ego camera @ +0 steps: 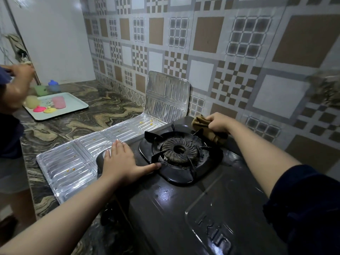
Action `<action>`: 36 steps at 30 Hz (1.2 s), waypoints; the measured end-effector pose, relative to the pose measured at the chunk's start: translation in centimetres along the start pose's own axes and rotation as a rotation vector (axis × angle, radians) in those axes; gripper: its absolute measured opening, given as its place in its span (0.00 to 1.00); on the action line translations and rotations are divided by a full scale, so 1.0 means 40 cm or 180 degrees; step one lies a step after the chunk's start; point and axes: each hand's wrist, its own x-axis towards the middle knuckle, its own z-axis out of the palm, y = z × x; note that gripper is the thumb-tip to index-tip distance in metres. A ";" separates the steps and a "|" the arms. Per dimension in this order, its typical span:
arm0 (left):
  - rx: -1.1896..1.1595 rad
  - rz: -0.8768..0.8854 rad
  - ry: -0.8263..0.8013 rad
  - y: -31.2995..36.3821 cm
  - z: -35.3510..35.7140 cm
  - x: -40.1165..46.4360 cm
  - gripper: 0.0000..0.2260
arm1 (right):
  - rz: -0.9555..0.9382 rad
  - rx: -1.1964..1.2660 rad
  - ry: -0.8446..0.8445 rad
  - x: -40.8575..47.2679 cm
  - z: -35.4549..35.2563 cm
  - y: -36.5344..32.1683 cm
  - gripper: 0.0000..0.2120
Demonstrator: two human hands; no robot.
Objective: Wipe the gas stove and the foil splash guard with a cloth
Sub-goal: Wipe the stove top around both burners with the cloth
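Observation:
A dark gas stove [184,203] fills the lower middle, with a black pan support and round burner [179,150] on top. My right hand [219,123] is shut on a brown cloth [201,124], pressed on the stove's far corner behind the burner. Flat on the stove's left edge lies my left hand [123,162], fingers spread, the thumb touching the pan support. The silver foil splash guard [73,162] lies flat on the counter left of the stove, and its far panel [167,96] stands against the tiled wall. Small yellow crumbs dot the foil.
A marbled counter [77,116] runs to the left. On it sits a pale tray [73,109] holding coloured cups and lids. Another person's arm [16,83] reaches over the tray at the far left. The tiled wall [239,52] rises close behind the stove.

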 end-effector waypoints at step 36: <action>0.0082 0.0089 -0.0044 -0.002 0.006 0.011 0.75 | -0.0347 -0.0364 0.0391 0.153 0.032 -0.076 0.28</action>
